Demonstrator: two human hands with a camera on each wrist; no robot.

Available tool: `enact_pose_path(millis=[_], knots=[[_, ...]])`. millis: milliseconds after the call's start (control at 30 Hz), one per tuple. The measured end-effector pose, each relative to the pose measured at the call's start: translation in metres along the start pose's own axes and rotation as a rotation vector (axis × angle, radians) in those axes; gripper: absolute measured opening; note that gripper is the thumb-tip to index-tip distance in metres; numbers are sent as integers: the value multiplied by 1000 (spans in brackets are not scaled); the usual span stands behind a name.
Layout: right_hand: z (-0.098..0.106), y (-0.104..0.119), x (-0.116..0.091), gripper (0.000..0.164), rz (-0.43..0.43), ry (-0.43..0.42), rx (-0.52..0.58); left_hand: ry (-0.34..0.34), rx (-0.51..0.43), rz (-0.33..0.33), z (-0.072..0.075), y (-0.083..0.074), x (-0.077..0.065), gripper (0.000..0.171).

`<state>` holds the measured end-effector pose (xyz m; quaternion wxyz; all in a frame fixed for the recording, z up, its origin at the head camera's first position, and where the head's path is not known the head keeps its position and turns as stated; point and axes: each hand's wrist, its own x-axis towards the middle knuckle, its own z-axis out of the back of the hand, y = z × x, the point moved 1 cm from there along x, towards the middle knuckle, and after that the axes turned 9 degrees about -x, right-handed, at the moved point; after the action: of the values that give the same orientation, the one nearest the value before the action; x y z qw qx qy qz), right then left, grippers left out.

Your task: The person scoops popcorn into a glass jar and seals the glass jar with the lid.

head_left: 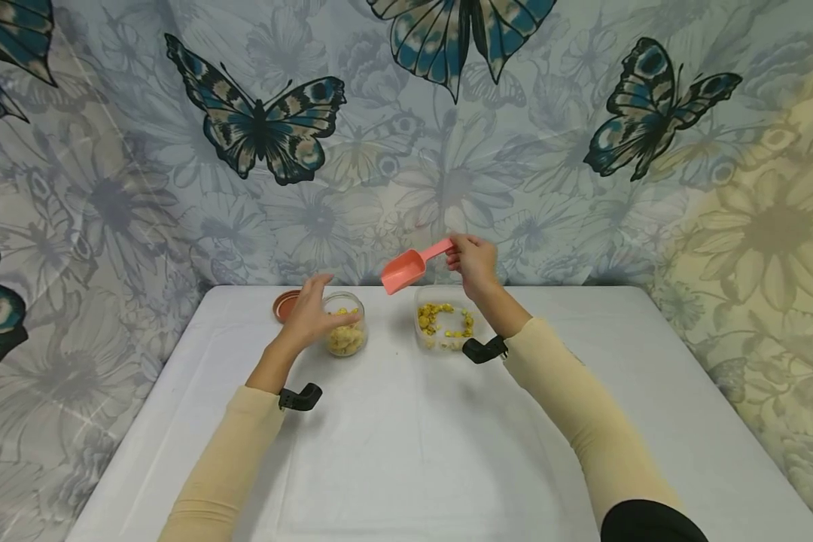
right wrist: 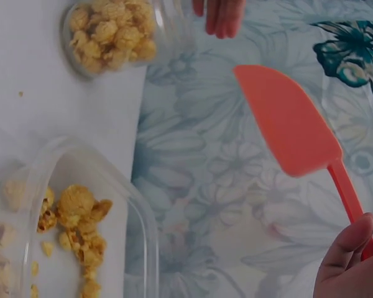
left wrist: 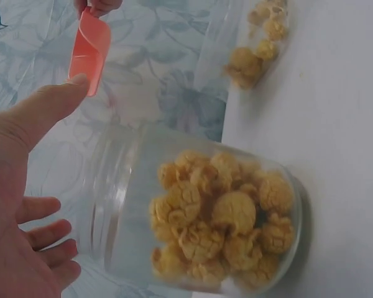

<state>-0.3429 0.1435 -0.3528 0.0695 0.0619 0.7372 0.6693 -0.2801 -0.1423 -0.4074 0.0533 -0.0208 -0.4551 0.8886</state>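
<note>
My right hand (head_left: 474, 263) pinches a coral-pink scoop (head_left: 404, 271) by its handle, above and behind a clear plastic tub (right wrist: 150, 248). Pieces of caramel popcorn (right wrist: 81, 208) lie in the tub, with bare bottom showing between them. To the left stands an upright glass jar (head_left: 360, 345), its lower part holding popcorn (left wrist: 221, 217). My left hand (head_left: 312, 316) is at the jar's mouth with thumb and fingers spread apart. In the left wrist view the fingers (left wrist: 46, 236) show beside the rim and hold nothing.
A reddish-brown round lid (head_left: 284, 305) lies left of the jar, partly behind my left hand. White cloth covers the table (head_left: 393, 452). A butterfly-patterned fabric backdrop (head_left: 447, 188) rises right behind the table's far edge.
</note>
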Motion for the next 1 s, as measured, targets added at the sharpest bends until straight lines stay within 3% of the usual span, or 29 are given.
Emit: enact_pose_path(millis=[200, 600, 1000], knots=[[12, 0, 0, 17, 0, -29, 6, -4, -35, -51, -6, -10, 2, 101], [34, -4, 3, 12, -50, -82, 63, 27, -33, -86, -23, -30, 6, 100], [55, -8, 14, 13, -12, -156, 49, 53, -88, -174, -52, -44, 13, 93]])
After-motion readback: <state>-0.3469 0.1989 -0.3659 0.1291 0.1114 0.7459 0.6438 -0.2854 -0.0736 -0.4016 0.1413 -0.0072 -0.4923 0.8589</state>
